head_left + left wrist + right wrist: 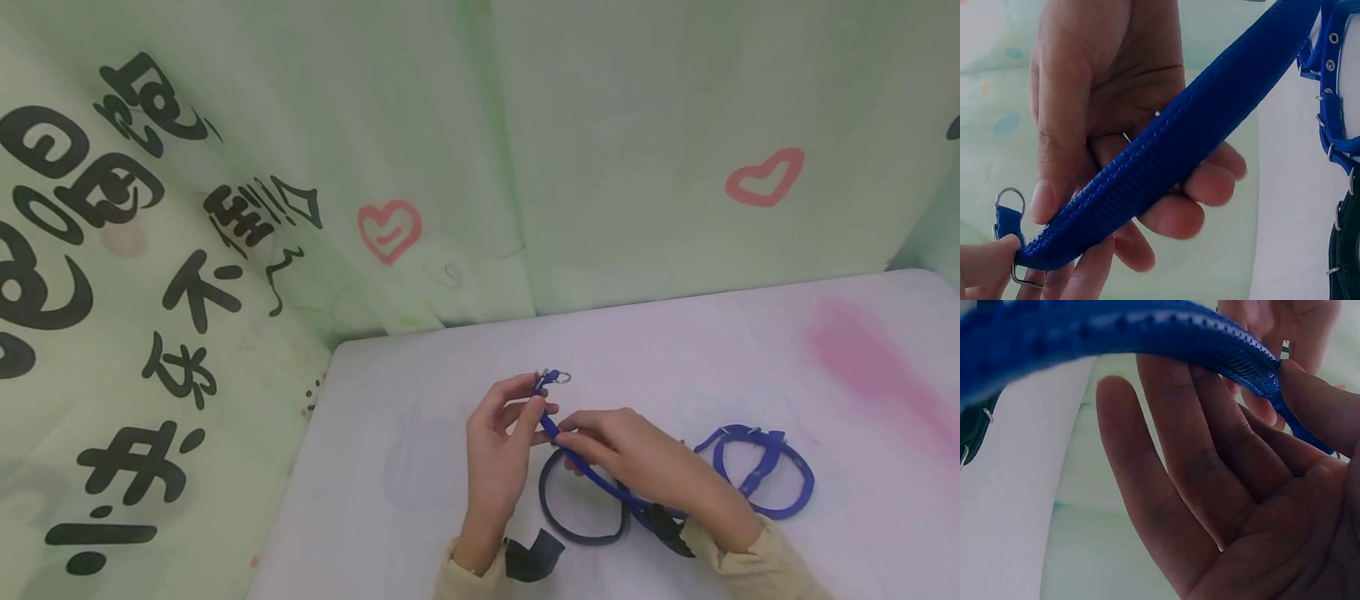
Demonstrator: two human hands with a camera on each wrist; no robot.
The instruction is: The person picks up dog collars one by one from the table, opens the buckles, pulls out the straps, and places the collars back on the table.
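Note:
A blue webbing pet collar (583,467) with stitched edges runs slantwise between both hands, raised above the table. Its metal buckle and ring (561,377) are at the upper end. My left hand (501,446) pinches the collar near the buckle, thumb on one side and fingers behind. Further down, my right hand (633,454) holds the strap between thumb and fingers. In the right wrist view, the right thumb (1316,397) lies against the strap, while the other fingers (1129,437) extend loosely below it. The lower end passes behind the right forearm.
On the white table (375,433) lies a looped dark collar (582,540) just below the hands. More blue collars (802,492) lie looped to the right, with eyelets and metal rings. A black piece (534,557) sits by the left sleeve. A green curtain (622,167) hangs behind.

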